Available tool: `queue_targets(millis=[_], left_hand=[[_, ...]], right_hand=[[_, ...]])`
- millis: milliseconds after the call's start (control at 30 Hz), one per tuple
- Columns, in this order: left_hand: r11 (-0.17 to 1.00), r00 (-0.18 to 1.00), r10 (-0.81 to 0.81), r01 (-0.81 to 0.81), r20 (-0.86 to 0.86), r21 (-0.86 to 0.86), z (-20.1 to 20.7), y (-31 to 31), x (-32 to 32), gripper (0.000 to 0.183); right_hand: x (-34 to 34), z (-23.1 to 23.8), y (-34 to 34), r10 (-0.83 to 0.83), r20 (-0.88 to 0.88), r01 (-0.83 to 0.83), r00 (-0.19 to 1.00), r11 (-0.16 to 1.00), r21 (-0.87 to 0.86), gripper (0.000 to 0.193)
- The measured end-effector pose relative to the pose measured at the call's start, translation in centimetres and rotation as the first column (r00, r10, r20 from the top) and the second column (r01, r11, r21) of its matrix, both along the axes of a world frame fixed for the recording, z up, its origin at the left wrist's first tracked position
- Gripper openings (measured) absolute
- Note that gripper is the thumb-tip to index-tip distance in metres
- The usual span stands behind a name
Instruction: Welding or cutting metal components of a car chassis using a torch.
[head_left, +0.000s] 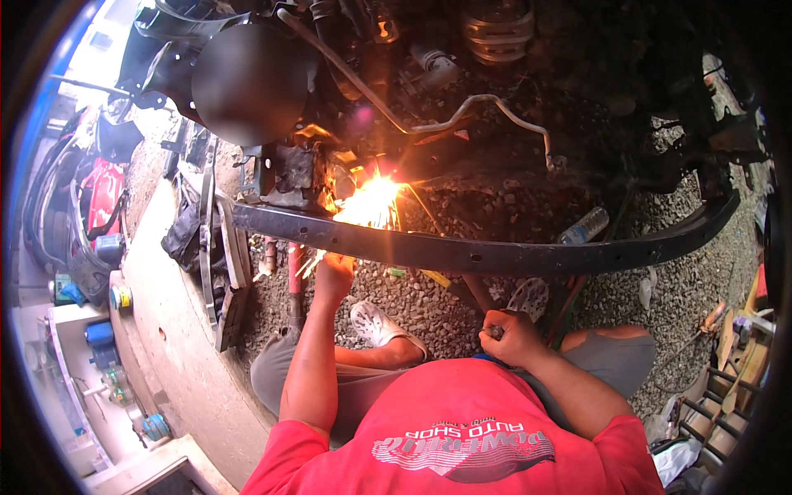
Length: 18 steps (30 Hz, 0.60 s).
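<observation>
A long black bumper bar [495, 255] curves across the front of a vehicle's dark underside. Bright sparks [371, 203] burst at the bar's left part, beside a bracket [293, 177]. My left hand [334, 274] is raised just below the bar near the sparks, its fingers curled. Glare and the bar hide what it holds. Lower and to the right, my right hand [518, 338] is closed in front of my knee. A dark stub [495, 332] shows at its thumb, too small to name. A brownish rod [476, 290] slants from under the bar toward this hand; I cannot tell whether they meet.
A bent metal pipe [487, 97] hangs above the bar. Gravel [396, 309] covers the ground, with a plastic bottle [587, 224] behind the bar. A concrete ledge [177, 309] runs along the left, beside metal parts [210, 247]. Tools and scraps [730, 371] lie at the right.
</observation>
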State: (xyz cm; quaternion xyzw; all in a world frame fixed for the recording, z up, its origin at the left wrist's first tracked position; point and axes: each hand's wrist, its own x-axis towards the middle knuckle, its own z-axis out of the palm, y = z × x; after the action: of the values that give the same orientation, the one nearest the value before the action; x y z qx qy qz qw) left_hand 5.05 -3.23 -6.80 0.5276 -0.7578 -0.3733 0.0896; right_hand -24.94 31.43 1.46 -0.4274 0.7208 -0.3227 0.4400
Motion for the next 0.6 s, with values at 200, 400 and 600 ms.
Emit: queue_targets(millis=[200, 400, 600], left_hand=[[0.995, 1.000, 0.007, -0.005, 0.016, -0.101, -0.9, 1.0, -0.8, 0.031], [0.990, 0.990, 0.125, -0.121, 0.058, -0.065, -0.4, 1.4, -0.4, 0.033], [0.980, 0.973, 0.199, -0.195, 0.114, -0.043, 2.4, 2.4, -2.3, 0.041]], right_hand=[[-0.6, 0.2, 0.6, 0.032, -0.030, -0.032, 0.999, 0.999, -0.010, 0.019], [0.4, -0.4, 0.5, 0.046, -0.092, -0.057, 0.995, 0.990, -0.127, 0.017], [0.6, -2.9, 3.3, -0.021, 0.054, 0.025, 0.998, 0.998, -0.060, 0.021]])
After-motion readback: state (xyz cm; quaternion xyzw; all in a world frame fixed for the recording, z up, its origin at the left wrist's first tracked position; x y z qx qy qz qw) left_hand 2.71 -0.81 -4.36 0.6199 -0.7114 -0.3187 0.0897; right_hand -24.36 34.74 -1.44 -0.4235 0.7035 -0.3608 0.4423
